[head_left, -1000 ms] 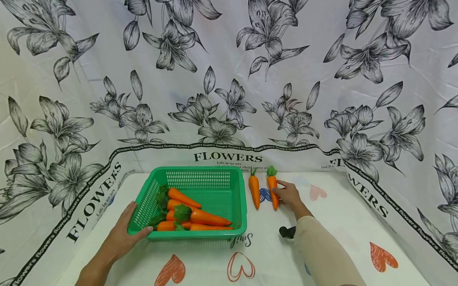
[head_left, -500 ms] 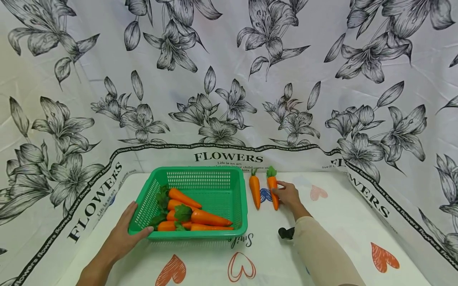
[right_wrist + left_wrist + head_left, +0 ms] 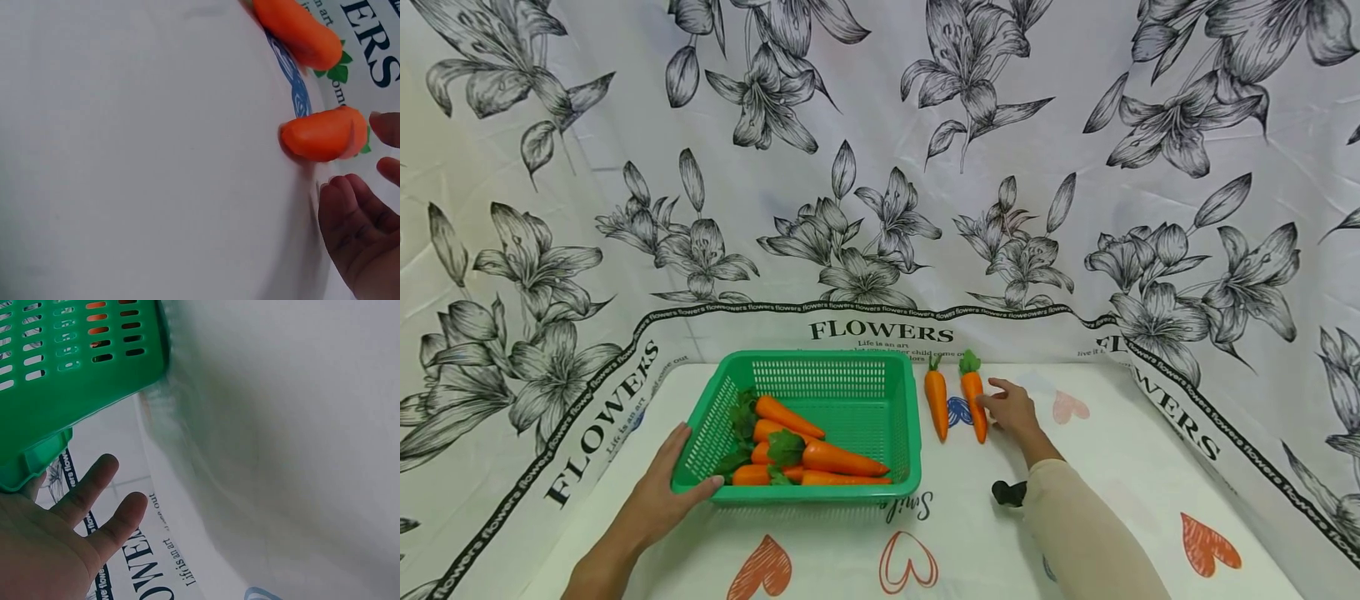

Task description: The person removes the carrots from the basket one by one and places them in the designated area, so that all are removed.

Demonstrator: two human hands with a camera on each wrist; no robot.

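A green plastic basket [image 3: 816,493] holds several orange carrots [image 3: 842,458] with leafy green tops. At its front left corner rests my left hand [image 3: 658,482], thumb over the front rim and the other fingers along the left side. The left wrist view shows fingers [image 3: 119,522] of that hand extended below the basket wall [image 3: 94,387]. Two more carrots lie side by side on the table, right of the basket. My right hand [image 3: 1015,412] is beside the right-hand carrot [image 3: 974,407]; in the right wrist view its fingers [image 3: 337,200] are spread, with a gap from that carrot [image 3: 322,134].
The other loose carrot [image 3: 936,404] lies between the basket and the right-hand one. A white tablecloth [image 3: 1112,467] printed with hearts covers the table. A floral curtain [image 3: 865,242] stands behind and at both sides. A small black object [image 3: 1009,493] shows at the right sleeve.
My right hand has let go of the right-hand carrot and drawn slightly to the right. My left hand stays at the basket. The whole head view has shifted a little.
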